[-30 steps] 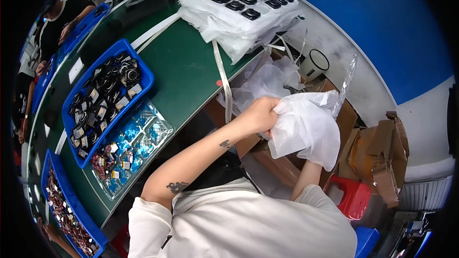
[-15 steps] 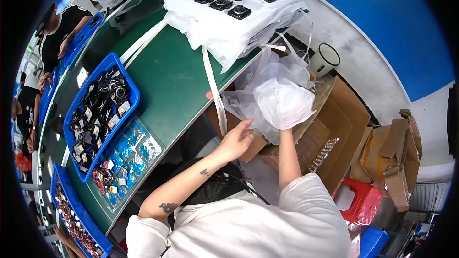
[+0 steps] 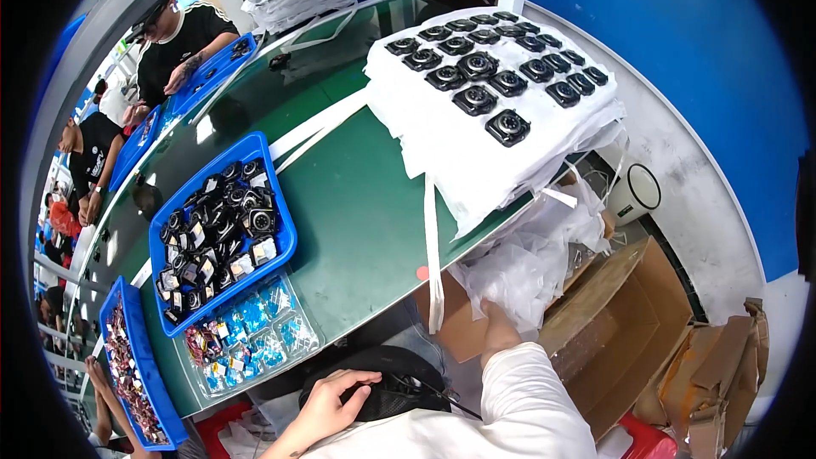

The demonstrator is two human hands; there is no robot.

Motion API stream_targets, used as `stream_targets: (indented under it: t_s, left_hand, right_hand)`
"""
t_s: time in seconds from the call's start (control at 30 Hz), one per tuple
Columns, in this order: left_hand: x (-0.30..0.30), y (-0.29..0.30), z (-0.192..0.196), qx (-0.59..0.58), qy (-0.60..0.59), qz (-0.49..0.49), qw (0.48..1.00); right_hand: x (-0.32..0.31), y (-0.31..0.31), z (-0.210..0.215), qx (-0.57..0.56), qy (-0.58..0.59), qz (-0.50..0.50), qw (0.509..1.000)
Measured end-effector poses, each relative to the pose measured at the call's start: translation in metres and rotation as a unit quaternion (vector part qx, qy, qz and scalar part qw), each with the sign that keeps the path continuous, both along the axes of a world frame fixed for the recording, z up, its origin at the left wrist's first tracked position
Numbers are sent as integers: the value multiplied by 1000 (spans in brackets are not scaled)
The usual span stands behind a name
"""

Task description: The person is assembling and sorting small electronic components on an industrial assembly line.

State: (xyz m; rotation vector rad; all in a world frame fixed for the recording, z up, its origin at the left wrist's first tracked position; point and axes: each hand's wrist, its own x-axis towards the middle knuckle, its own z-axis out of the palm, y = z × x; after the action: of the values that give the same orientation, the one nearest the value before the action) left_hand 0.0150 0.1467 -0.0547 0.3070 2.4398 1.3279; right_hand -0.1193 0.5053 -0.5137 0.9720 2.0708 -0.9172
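Since half a second ago the left hand (image 3: 327, 408) has dropped from the table edge to a black pouch (image 3: 387, 382) on the lap, fingers curled loosely on it. The right hand has pushed down into the white bags (image 3: 518, 276) in the cardboard box (image 3: 629, 314) beside the green table (image 3: 365, 204); its fingers are buried there, so I cannot tell their state.

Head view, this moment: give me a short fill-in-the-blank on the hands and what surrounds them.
The right hand is buried in crumpled white ____ bags.
Those bags sit in a ____ box beside the bench.
The tray of black parts is ____ in colour.
The left hand rests on a ____ pouch.
Missing: plastic; cardboard; blue; black
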Motion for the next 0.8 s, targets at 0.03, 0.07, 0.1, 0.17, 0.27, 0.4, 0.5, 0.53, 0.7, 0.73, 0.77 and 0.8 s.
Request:
stream_targets:
  t_s: [0.03,0.07,0.1,0.17,0.27,0.4,0.5,0.53,0.7,0.73,0.77,0.8]
  left_hand:
    - [-4,5,3,4,5,1,1000]
    - [-10,10,9,22,8,-19,1000]
    - [-18,16,17,41,11,-42,998]
    - [-38,26,36,187,-69,-72,977]
    - [-89,57,81,455,-190,23,869]
    - [-164,104,95,507,-130,87,847]
    - [-180,117,92,478,-124,93,865]
    - [-182,121,93,480,-132,83,863]
    - [-190,128,96,468,-120,78,872]
    - [-193,127,95,459,-126,62,877]
    - [-195,126,95,449,-131,48,882]
    - [-196,125,96,453,-128,52,881]
  right_hand:
    - [0,2,-1,8,-11,10,1000]
    - [1,3,1,15,-23,19,999]
    - [1,8,5,25,-36,26,999]
    - [3,-7,44,29,-49,42,997]
    - [-7,-34,194,151,62,118,979]
    - [-4,-36,302,92,527,-34,844]
    - [-5,-52,434,64,788,-33,612]
    - [-11,-48,465,120,821,28,557]
    - [-53,-35,544,212,812,249,483]
    - [-59,-33,547,173,809,293,479]
    - [-60,-32,548,176,810,295,476]
    - [-59,-35,552,180,811,292,474]
